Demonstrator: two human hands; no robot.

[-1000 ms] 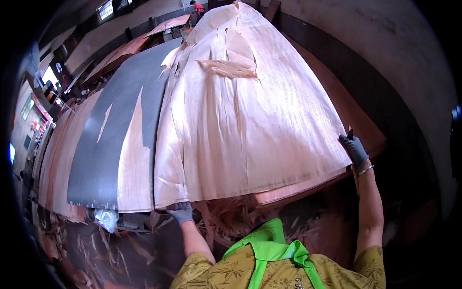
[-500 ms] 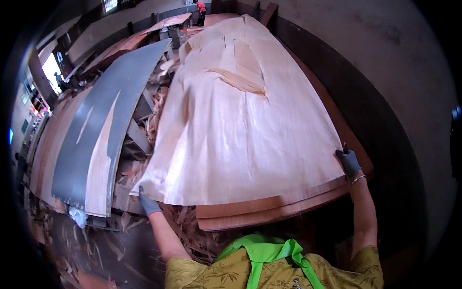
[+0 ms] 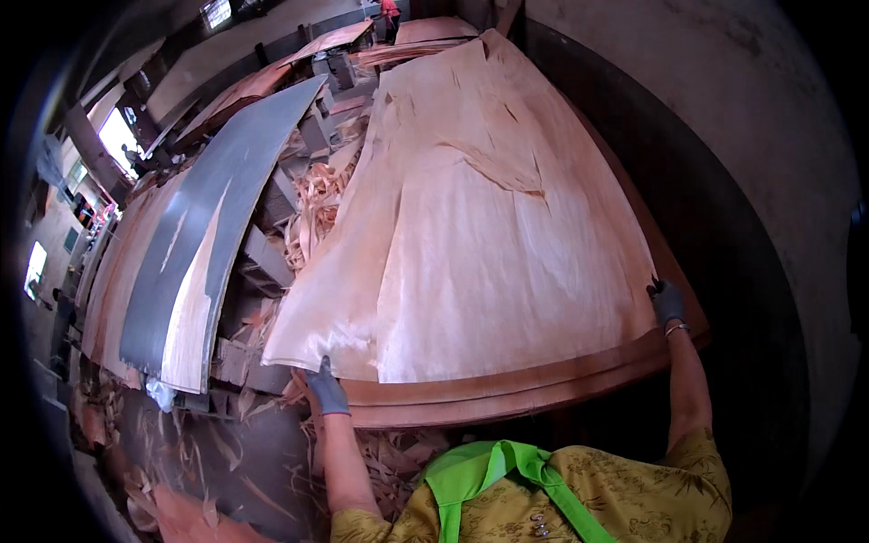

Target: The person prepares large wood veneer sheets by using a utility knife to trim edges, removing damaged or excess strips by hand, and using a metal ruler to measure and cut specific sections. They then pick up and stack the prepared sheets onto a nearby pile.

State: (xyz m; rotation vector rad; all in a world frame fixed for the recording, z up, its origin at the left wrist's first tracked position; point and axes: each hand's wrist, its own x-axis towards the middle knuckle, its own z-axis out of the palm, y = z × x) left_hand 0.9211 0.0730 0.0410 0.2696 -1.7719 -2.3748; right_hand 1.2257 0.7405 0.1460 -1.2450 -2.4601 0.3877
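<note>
A wide, thin pale wood veneer sheet [image 3: 507, 271] lies over a stack of reddish-brown sheets [image 3: 425, 407]. It has a torn, lifted flap towards its far part and a long crease or overlap down its left side. My left hand [image 3: 328, 389], in a grey glove, pinches the sheet's near edge close to the left corner, thumb on top. My right hand [image 3: 668, 302], also gloved in grey, grips the right edge near the near corner. The undersides of both hands' grips are hidden.
On the left lies another stack topped by a dark grey sheet [image 3: 231, 149] with a pale veneer strip [image 3: 190, 317]. Blocks [image 3: 267, 258] and curled wood scraps [image 3: 317, 204] fill the gap between. A wall [image 3: 688, 81] rises at right. Another person [image 3: 390, 16] stands far back.
My left hand has moved right along the near edge. The sheet has sunk flatter onto the stack, its left part now creased or overlapping. My right hand keeps its hold near the right corner.
</note>
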